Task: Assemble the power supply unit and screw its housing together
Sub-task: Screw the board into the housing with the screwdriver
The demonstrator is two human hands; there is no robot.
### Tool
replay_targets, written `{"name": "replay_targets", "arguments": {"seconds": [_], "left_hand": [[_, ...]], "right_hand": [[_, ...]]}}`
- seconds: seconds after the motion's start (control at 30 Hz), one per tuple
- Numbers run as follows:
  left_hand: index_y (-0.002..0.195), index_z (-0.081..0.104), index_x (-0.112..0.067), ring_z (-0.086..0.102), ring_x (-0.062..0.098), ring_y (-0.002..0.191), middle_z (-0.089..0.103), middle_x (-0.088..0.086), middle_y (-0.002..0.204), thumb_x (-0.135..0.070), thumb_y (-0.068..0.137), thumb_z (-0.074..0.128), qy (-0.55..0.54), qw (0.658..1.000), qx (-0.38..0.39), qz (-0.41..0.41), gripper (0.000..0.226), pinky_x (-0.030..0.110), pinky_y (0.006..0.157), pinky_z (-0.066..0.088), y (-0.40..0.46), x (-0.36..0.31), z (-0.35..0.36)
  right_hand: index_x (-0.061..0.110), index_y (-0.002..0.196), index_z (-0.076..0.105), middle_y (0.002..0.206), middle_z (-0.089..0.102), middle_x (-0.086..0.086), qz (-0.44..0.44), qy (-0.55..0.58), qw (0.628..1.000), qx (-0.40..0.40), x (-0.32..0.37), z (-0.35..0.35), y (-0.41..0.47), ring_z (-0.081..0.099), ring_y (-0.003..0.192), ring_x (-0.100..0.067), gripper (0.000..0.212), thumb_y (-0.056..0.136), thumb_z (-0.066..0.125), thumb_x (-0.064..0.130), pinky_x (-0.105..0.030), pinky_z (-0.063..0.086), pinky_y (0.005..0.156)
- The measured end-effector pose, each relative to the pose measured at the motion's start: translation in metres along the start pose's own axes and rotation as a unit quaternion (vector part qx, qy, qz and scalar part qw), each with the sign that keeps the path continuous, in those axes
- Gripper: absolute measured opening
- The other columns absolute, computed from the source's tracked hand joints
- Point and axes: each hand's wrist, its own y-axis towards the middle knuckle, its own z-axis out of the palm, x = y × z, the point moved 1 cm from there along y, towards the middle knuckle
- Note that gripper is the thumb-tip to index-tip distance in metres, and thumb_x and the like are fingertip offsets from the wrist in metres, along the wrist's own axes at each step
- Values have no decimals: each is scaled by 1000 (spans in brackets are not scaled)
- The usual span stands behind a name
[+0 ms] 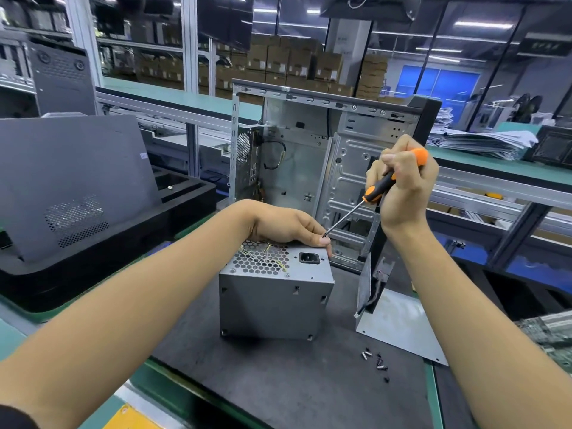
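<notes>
Standing on the dark mat, the power supply unit [276,292] shows its vent grille and socket upward. Left hand [286,224] curls over its far top edge; the fingertips hide any screw. Right hand [402,184] grips the screwdriver [379,190], slanting down-left, tip at those fingertips.

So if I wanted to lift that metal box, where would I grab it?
Probably from above, palm over the top, fingers and thumb on two opposite plain side walls of the box. It stands upright on the mat with flat sides; the vent grille and socket face up, so I would keep fingertips off those.
</notes>
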Motion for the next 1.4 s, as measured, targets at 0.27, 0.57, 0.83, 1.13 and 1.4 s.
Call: {"name": "replay_targets", "arguments": {"seconds": [0.27,0.57,0.83,1.13,1.4], "left_hand": [[129,53,7,58,25,90,62,12,102,-17,108,52,17,999,-27,25,32,24,70,49,0,2,0],[129,55,1,58,25,91,62,15,104,-16,104,57,-8,999,-31,15,30,26,76,50,1,3,-1],[122,57,-5,62,13,77,64,5,93,-15,104,58,-7,999,-29,17,20,19,66,51,2,4,-2],[129,52,12,48,26,94,55,13,105,-25,105,56,3,999,-32,26,44,29,75,42,0,2,1],[131,53,6,65,-5,88,70,-16,101,-21,113,33,18,997,25,71,39,9,76,48,-5,1,0]], "right_hand": [[15,61,36,48,38,4,5,5,1000,30,-2,-1,-2,38,35,-15,26,75,58,19,-20,34,44],[14,61,34,45,38,4,29,-6,998,47,-9,3,-4,41,34,-20,27,73,57,21,-19,32,46],[13,60,38,47,39,3,44,-10,997,65,-15,4,-5,41,36,-22,25,72,59,22,-19,34,47],[19,56,42,47,38,1,63,-27,994,83,-18,6,-5,37,39,-22,27,78,55,14,-20,37,47],[13,59,35,51,35,-7,83,-62,990,97,-16,13,-1,35,44,-24,29,81,52,6,-26,33,47]]}}
